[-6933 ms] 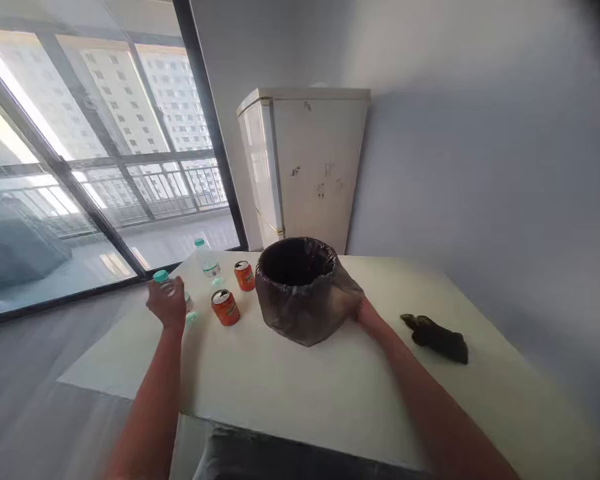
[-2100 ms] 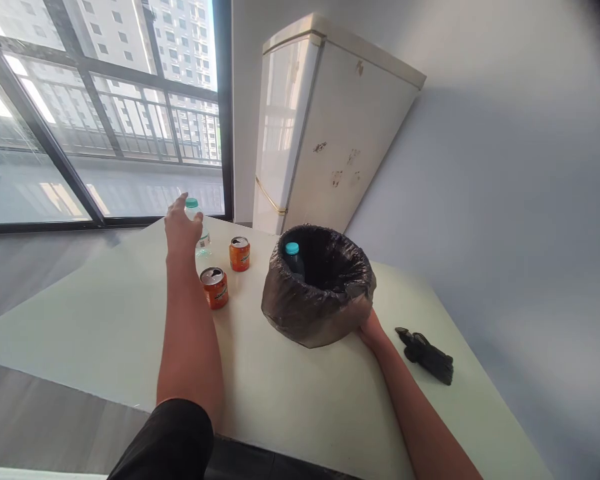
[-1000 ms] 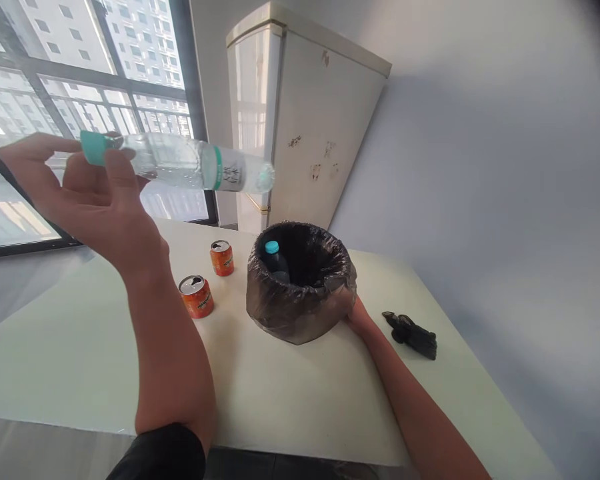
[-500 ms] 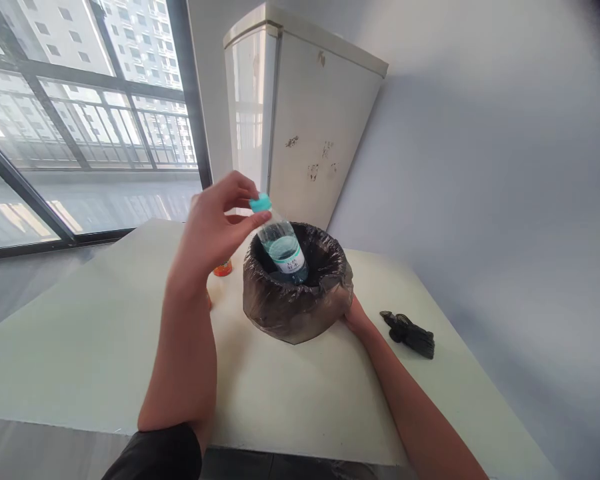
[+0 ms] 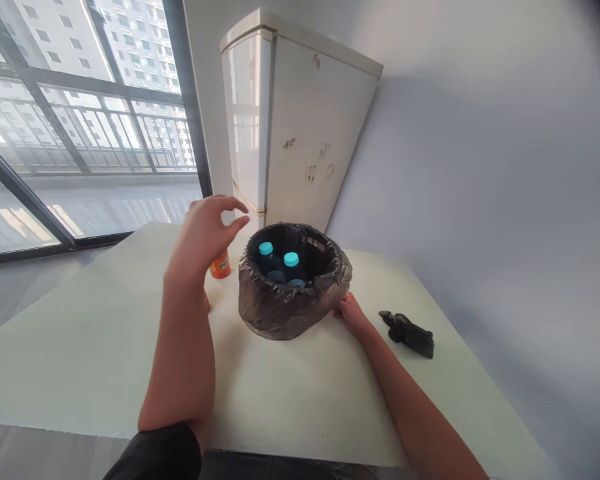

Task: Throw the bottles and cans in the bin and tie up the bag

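A plain wall [image 5: 470, 167] fills the right side, and a pale counter [image 5: 300, 393] spreads below it. Framed glass doors [image 5: 125, 127] stand at left, with a tall white refrigerator [image 5: 320, 120] behind the counter. On the counter sits a bin lined with a dark bag [image 5: 290, 320]; its front rim hides the lower parts of what it holds. The left hand [image 5: 207, 227] hovers beside the rim, its grip bare and narrow, thumb and fingertip slightly apart. The forearm blocks most of one orange can [image 5: 207, 303]; a second orange can [image 5: 221, 267] shows partly beneath that hand. The right hand [image 5: 351, 312] is at the bag's right edge; its fingers are partly hidden, so I cannot tell how its grip stands. Near it lies a black bundle [image 5: 410, 335]. Inside the bin, a left bottle [image 5: 269, 259] and a right bottle [image 5: 292, 268] stand roughly upright, turquoise caps up. Half a second earlier, the left grip pinched the right bottle's cap, that bottle leaning in the bin's mouth; now it is released.
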`<state>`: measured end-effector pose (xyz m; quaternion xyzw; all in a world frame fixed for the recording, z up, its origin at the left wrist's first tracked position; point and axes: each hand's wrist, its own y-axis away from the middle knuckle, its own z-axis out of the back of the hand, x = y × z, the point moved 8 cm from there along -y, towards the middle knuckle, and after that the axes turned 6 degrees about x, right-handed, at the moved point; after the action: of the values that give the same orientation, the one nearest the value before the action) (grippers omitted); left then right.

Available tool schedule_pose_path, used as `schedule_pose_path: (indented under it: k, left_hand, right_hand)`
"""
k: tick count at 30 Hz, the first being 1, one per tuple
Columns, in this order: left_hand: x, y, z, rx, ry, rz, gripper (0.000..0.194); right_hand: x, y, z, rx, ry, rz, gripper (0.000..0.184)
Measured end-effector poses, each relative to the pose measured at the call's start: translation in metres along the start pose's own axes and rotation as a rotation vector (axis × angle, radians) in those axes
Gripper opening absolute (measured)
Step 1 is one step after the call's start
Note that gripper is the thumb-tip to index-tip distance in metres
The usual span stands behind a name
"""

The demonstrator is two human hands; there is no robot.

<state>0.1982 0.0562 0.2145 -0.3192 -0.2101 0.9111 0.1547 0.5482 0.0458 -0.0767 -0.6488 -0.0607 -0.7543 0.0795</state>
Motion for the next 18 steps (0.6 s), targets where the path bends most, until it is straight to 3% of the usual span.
schedule_pose_path:
  k: [4,8,11,18]
  left_hand:
    - [0.074,-0.004,0.008,0.020,-0.126,0.312,0.026]
    - [0.122,-0.008,-0.009,0.172,-0.240,0.378,0.059]
    - [0.139,-0.006,-0.033,0.360,-0.254,0.405,0.082]
    - [0.143,-0.005,-0.079,0.664,-0.258,0.444,0.089]
  right_hand:
    - [-0.009,-0.002,0.000,0.025,-0.055,-0.016,0.072]
    - [-0.013,-0.004,0.001,0.023,-0.073,-0.024,0.071]
    - [-0.017,-0.005,0.003,0.012,-0.075,-0.033,0.070]
    - [-0.021,-0.004,0.003,-0.007,-0.078,-0.048,0.067]
